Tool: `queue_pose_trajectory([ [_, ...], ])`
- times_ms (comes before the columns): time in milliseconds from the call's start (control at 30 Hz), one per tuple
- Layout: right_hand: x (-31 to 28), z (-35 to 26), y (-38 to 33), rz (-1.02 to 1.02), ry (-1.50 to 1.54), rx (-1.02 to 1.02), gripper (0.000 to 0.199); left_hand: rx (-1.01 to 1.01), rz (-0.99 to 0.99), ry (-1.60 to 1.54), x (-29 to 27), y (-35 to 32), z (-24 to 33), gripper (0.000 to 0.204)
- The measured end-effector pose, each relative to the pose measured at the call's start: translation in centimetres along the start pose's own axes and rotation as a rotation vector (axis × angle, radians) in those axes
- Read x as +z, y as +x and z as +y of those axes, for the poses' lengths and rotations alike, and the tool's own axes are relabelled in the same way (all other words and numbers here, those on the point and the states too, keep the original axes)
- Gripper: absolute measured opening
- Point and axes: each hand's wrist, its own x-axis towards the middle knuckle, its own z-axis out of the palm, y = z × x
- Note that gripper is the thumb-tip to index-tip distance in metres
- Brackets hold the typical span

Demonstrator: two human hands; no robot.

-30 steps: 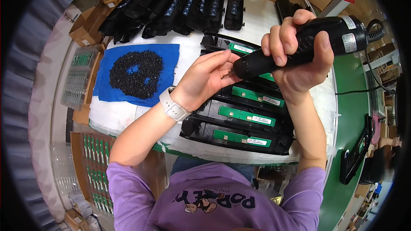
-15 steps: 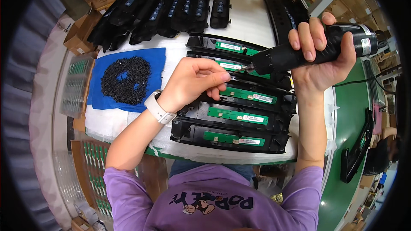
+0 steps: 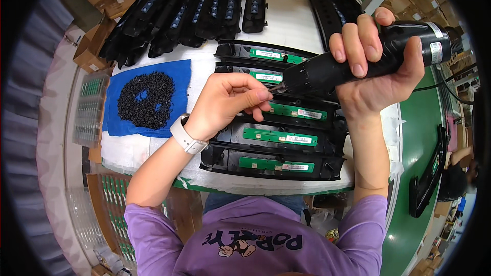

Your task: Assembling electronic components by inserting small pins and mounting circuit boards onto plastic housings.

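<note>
My right hand (image 3: 376, 66) is wrapped round a black electric screwdriver (image 3: 319, 74), its bit pointing left. Thumb and forefinger of my left hand (image 3: 232, 99) are pinched together right at the bit's tip; whatever they hold is too small to make out. Both hands are above a row of black plastic housings (image 3: 225, 135), each bearing a green circuit board (image 3: 280, 136) with a white label. To the left, a pile of small black screws (image 3: 146, 110) lies on a blue cloth (image 3: 179, 79). The screwdriver and my right hand hide part of the upper housings.
More black housings (image 3: 192, 13) with bluish round parts are heaped at the back left, and others (image 3: 327, 15) at the back right. Trays of green boards (image 3: 92, 102) stand beyond the table's left edge. The screwdriver's cable (image 3: 450, 84) runs off right. Cardboard boxes line the back.
The screwdriver has come left and slightly down, so its bit now meets my left fingertips. My left hand keeps its pinch. The whole view has shifted a little.
</note>
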Motion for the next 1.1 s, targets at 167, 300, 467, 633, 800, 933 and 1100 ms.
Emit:
queue_pose_trajectory([
  [167, 0.0, 0.0, -0.2, -0.032, 0.021, 0.002, 0.042, 0.058, 0.009, 0.007, 0.2, -0.1, -0.3, 0.011],
  [300, 0.4, 0.2, -0.3, -0.002, 0.034, -0.024, 0.042, 0.051, 0.065, -0.096, 0.4, -0.2, -0.6, 0.010],
  [467, -0.8, -1.1, 0.6, -0.003, 0.090, 0.040, 0.044, 0.304, 0.017, 0.104, 1.2, 0.2, -0.1, 0.045],
  [633, -2.5, -1.2, 1.4, -0.080, -0.386, 0.123, 0.040, 0.545, -0.085, 1.123, -0.6, 1.5, 0.7, 0.069],
  [800, -2.9, 0.6, 1.0, 0.006, -0.479, 0.140, 0.029, 0.350, -0.228, 1.317, 0.7, 2.3, -0.3, 0.056],
  [933, -3.0, 1.0, 1.0, 0.039, -0.520, 0.131, 0.028, 0.344, -0.242, 1.253, 0.5, 2.6, -0.9, 0.046],
  [1100, -3.1, 1.2, 1.0, 0.076, -0.550, 0.134, 0.027, 0.340, -0.216, 1.204, 0.5, 2.6, -0.9, 0.043],
])
